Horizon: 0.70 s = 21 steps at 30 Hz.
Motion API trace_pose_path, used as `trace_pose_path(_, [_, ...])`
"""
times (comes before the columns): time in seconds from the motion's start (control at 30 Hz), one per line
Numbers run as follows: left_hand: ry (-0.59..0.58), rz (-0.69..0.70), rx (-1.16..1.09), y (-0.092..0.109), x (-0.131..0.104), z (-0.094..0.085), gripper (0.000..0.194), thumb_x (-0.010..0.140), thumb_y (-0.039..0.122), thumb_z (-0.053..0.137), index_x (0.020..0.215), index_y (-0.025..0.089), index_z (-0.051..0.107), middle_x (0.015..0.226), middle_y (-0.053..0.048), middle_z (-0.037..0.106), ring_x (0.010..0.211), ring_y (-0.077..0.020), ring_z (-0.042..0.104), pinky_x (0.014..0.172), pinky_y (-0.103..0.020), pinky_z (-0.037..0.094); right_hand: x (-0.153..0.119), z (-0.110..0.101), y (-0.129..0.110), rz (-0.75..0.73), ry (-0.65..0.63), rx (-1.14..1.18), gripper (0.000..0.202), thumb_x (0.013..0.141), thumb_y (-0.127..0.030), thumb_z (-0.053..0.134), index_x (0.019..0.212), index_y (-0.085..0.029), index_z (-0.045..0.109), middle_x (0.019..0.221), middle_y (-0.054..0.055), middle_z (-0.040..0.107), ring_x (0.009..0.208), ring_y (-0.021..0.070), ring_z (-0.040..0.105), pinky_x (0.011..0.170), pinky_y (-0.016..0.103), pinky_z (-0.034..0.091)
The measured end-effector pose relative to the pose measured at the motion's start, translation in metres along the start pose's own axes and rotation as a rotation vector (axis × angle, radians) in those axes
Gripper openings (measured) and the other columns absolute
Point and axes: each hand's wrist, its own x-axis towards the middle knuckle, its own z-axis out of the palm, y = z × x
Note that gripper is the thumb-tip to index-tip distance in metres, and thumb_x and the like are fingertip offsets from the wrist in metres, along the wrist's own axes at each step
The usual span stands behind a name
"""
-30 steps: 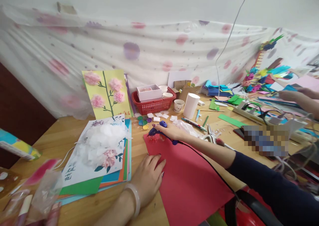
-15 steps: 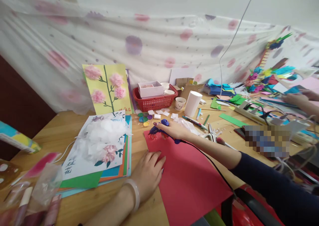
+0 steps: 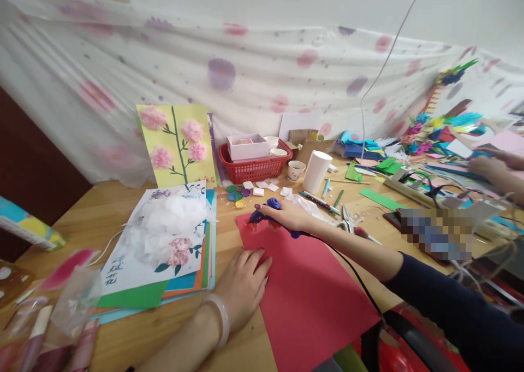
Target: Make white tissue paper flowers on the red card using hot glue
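My right hand [image 3: 282, 213] is wrapped round a blue hot glue gun [image 3: 271, 204], its nozzle pointing left and down over the far left corner of a red sheet of paper [image 3: 303, 284]. Clear, shiny glue [image 3: 251, 224] shows on the sheet just under the nozzle. From the gun a black cord runs back along my right forearm towards the table's near edge. My left hand [image 3: 245, 279] lies flat with fingers outstretched, its fingertips on the sheet's left edge and the palm over the wood. A pale bangle [image 3: 221, 317] circles that wrist.
Left of my hands lies a stack of coloured paper [image 3: 135, 295] topped by white tissue [image 3: 164, 227]. Behind stand a red basket [image 3: 256, 170], a paper cup [image 3: 296, 170] and a white roll [image 3: 317, 171]. Scissors [image 3: 347, 219] and a phone [image 3: 429, 235] lie right. Another person's hands [image 3: 491, 167] are at far right.
The glue gun's nozzle has shifted slightly to the right over the red sheet's corner. My left hand stays in place. The other person's hands have moved a little.
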Motion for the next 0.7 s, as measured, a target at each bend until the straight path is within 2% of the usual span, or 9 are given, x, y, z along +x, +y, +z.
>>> trace_pose_path(0.13, [-0.004, -0.01, 0.01, 0.0, 0.0, 0.001, 0.035, 0.093, 0.02, 0.046, 0.126, 0.016, 0.057, 0.127, -0.015, 0.058, 0.113, -0.0273, 0.052, 0.096, -0.047, 0.049, -0.002, 0.002, 0.0, -0.022, -0.074, 0.046, 0.073, 0.083, -0.077, 0.034, 0.051, -0.018, 0.062, 0.058, 0.004, 0.065, 0.055, 0.0122, 0.058, 0.057, 0.023, 0.044])
trace_pose_path(0.33, [-0.014, -0.002, 0.031, 0.001, 0.0, 0.001, 0.036, 0.093, 0.021, 0.045, 0.127, 0.014, 0.057, 0.128, -0.015, 0.057, 0.115, -0.0282, 0.051, 0.097, -0.047, 0.048, -0.006, -0.004, -0.007, 0.009, -0.002, -0.014, 0.074, 0.082, -0.08, 0.034, 0.053, -0.019, 0.064, 0.059, 0.003, 0.065, 0.053, 0.0122, 0.057, 0.053, 0.024, 0.041])
trace_pose_path(0.53, [0.004, -0.001, 0.023, 0.0, -0.001, 0.003, 0.036, 0.093, 0.021, 0.047, 0.127, 0.015, 0.057, 0.127, -0.015, 0.058, 0.114, -0.028, 0.052, 0.096, -0.047, 0.048, -0.008, -0.001, -0.012, 0.01, -0.04, -0.033, 0.072, 0.084, -0.076, 0.036, 0.05, -0.018, 0.062, 0.056, 0.003, 0.064, 0.051, 0.0109, 0.056, 0.055, 0.022, 0.043])
trace_pose_path(0.7, [0.012, 0.001, 0.024, -0.001, -0.001, 0.004, 0.037, 0.093, 0.021, 0.045, 0.127, 0.015, 0.057, 0.128, -0.015, 0.059, 0.115, -0.0286, 0.052, 0.097, -0.048, 0.048, -0.008, -0.003, -0.011, -0.004, -0.007, -0.043, 0.075, 0.082, -0.08, 0.033, 0.055, -0.019, 0.067, 0.057, 0.003, 0.065, 0.048, 0.0119, 0.054, 0.046, 0.024, 0.04])
